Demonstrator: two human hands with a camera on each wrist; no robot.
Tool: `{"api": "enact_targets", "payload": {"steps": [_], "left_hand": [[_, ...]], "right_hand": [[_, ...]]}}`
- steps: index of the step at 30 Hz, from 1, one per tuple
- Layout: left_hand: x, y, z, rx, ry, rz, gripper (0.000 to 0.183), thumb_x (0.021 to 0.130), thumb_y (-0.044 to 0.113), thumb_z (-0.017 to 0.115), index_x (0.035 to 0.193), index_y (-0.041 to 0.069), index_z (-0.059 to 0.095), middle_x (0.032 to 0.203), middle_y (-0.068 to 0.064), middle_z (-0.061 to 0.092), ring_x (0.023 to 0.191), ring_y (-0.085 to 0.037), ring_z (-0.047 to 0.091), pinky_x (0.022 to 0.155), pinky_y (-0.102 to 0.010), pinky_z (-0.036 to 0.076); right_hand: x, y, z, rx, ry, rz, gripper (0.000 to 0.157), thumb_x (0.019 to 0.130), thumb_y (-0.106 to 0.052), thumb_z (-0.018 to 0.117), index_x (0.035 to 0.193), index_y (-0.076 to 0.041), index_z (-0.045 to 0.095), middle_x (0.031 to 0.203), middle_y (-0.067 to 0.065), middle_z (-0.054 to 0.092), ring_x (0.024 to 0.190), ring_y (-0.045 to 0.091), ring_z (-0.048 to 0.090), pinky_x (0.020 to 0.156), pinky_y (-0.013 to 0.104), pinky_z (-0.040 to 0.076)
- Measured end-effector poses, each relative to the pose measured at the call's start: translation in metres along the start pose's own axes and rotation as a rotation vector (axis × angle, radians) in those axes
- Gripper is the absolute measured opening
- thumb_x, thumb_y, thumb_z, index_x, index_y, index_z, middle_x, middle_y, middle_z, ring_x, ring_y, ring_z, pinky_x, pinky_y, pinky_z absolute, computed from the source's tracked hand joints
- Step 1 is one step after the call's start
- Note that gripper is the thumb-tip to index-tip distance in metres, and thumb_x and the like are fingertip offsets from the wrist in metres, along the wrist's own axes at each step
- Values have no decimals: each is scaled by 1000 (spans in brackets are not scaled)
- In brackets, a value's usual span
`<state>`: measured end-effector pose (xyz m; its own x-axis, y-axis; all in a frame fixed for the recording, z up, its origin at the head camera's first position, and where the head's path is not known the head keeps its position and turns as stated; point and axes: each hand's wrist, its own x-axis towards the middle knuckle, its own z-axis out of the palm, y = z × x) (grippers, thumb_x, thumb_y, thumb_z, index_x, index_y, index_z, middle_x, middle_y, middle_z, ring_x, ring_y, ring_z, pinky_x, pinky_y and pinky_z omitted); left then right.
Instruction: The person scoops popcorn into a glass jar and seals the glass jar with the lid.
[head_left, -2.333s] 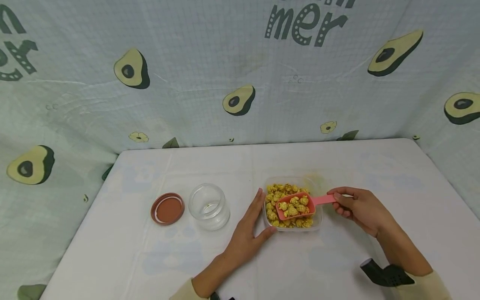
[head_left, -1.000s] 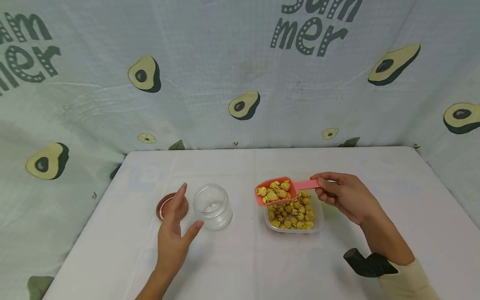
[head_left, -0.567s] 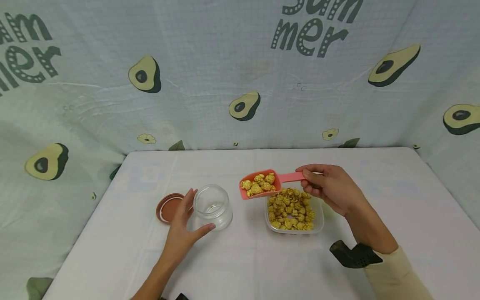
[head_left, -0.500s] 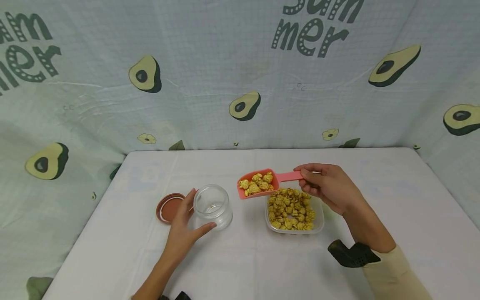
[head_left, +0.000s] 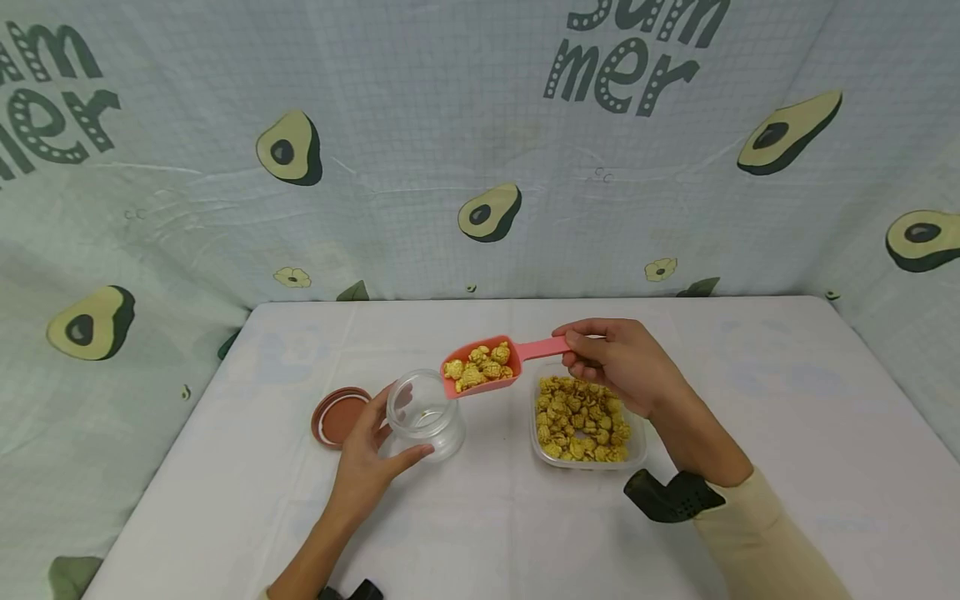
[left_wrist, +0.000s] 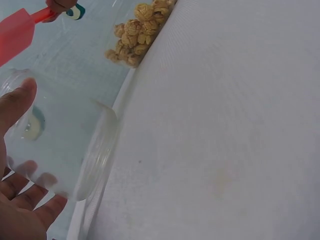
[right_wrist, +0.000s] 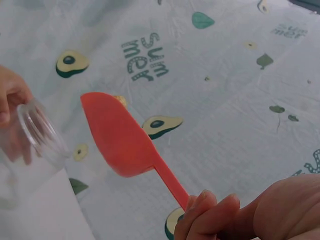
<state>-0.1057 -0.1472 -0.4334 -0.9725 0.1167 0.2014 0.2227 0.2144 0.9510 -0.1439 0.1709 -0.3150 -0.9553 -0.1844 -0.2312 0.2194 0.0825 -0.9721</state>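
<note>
My right hand (head_left: 626, 367) pinches the handle of a pink scoop (head_left: 542, 348), whose bowl holds several pieces of yellow popcorn (head_left: 480, 372). The scoop's front edge overlaps the right side of the jar's mouth in the head view. The right wrist view shows the scoop's underside (right_wrist: 117, 137) beside the jar, apart from it. A clear jar (head_left: 426, 433) stands upright, with no popcorn visible inside. My left hand (head_left: 360, 475) holds it, thumb on the near side; through the clear wall (left_wrist: 65, 135) fingertips show on the far side.
A clear plastic tub (head_left: 639, 446) with more popcorn (head_left: 581, 421) stands right of the jar. Left of the jar lies a brown lid (head_left: 339, 418), partly behind my left fingers. A patterned cloth (head_left: 390, 167) hangs behind the white table (head_left: 480, 533).
My left hand has left the tub and come round the jar. My right hand has lifted the loaded scoop out of the tub and carried it left to the jar's mouth.
</note>
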Motion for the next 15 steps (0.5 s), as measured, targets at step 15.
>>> {"api": "enact_targets", "payload": {"steps": [15], "left_hand": [[0, -4, -1, 63, -3, -14, 86, 70, 7, 85, 144, 13, 40, 140, -6, 47, 126, -22, 45, 100, -14, 36]], "right_hand": [[21, 7, 31, -7, 1, 85, 29, 101, -14, 50, 122, 4, 58, 84, 14, 62, 62, 11, 51, 60, 17, 49]]}}
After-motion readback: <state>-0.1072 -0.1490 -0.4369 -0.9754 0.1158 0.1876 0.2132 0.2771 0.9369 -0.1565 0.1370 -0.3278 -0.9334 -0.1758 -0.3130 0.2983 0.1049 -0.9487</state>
